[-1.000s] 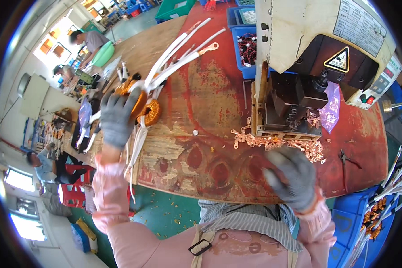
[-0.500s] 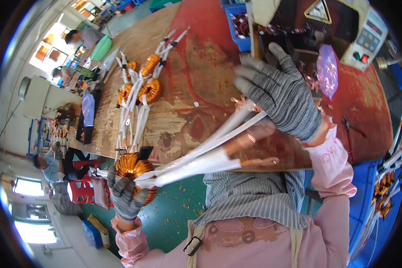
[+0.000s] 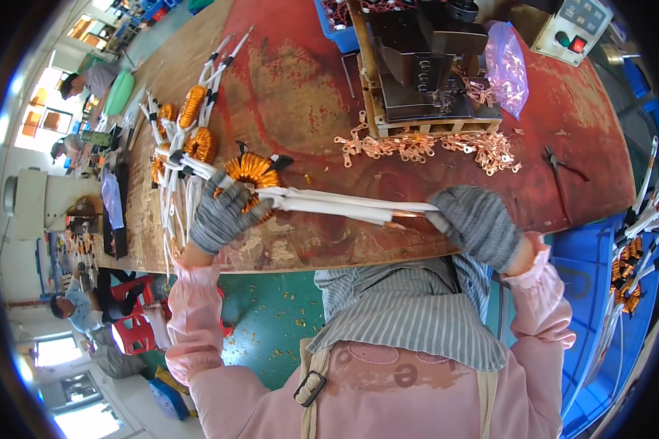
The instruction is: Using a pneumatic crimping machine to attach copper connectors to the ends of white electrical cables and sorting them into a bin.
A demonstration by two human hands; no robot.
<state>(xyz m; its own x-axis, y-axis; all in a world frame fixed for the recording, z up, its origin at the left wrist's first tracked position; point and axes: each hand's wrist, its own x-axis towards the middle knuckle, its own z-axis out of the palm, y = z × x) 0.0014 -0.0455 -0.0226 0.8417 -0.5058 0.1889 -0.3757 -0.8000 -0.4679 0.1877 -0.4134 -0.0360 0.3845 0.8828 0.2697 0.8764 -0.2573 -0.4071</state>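
Observation:
Above the near table edge, a toroidal copper coil (image 3: 252, 170) with long white-sleeved leads (image 3: 329, 201) lies stretched between my hands. My left hand (image 3: 223, 216), in a grey knitted glove, is closed around the coil and the base of its leads. My right hand (image 3: 479, 228), gloved alike, has its fingers curled over the far end of a lead; the fingertips and the lead's tip are hidden. Bare copper ends (image 3: 403, 217) of other leads stick out just left of it. Several similar coils (image 3: 200, 145) with white leads lie on the table beyond my left hand.
A black press (image 3: 432, 80) stands at the back, with loose copper lugs (image 3: 417, 148) heaped before it. Beside it are a plastic bag of lugs (image 3: 507, 69), a control box (image 3: 572, 29) and pliers (image 3: 560, 175). A blue bin (image 3: 582, 285) with coils stands at right.
My left hand has brought the coil up and over the tabletop from the left edge. My right hand has come down from the press and closed on a lead end.

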